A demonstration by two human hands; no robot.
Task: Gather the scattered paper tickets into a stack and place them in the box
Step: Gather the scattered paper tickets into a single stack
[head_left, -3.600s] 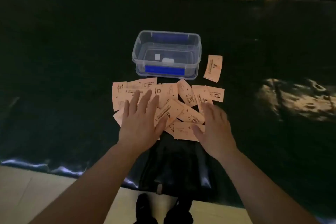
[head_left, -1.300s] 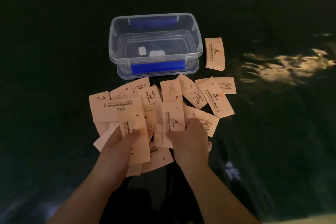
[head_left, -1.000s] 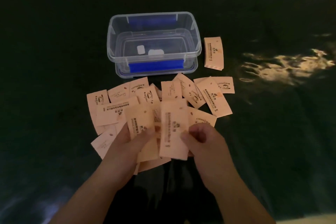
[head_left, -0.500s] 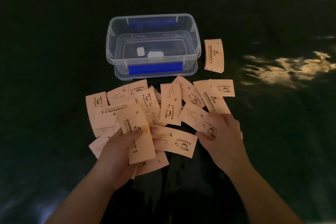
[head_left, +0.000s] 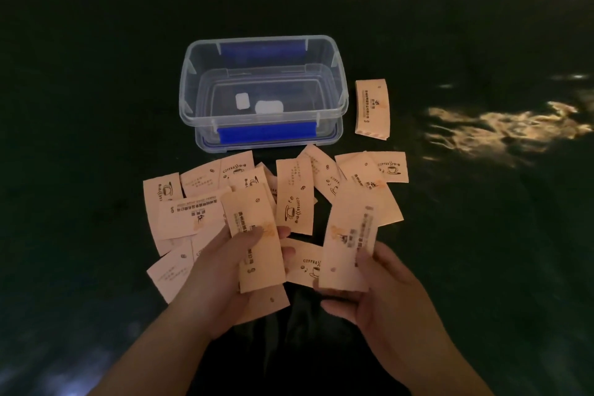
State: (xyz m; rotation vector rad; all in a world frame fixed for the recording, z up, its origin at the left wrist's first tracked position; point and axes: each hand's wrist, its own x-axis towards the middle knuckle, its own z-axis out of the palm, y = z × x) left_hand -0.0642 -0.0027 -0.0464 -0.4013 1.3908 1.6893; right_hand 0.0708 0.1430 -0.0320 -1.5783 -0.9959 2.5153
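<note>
Several pale orange paper tickets (head_left: 294,196) lie scattered and overlapping on the dark table in front of a clear plastic box (head_left: 193,87) with blue clips. My left hand (head_left: 218,280) holds a small stack of tickets (head_left: 257,244), thumb on top. My right hand (head_left: 382,286) pinches a single ticket (head_left: 347,251) lifted off the table, just right of that stack. One more ticket (head_left: 373,109) lies apart, to the right of the box.
The box stands open on its lid, with two small white pieces (head_left: 268,106) on its bottom. The table is covered by a dark glossy sheet (head_left: 96,106); a bright reflection (head_left: 501,125) shows at the right.
My right hand reached onto the tickets at the right, picked one up and brought it back toward the left hand's stack. The left hand kept its stack almost still.
</note>
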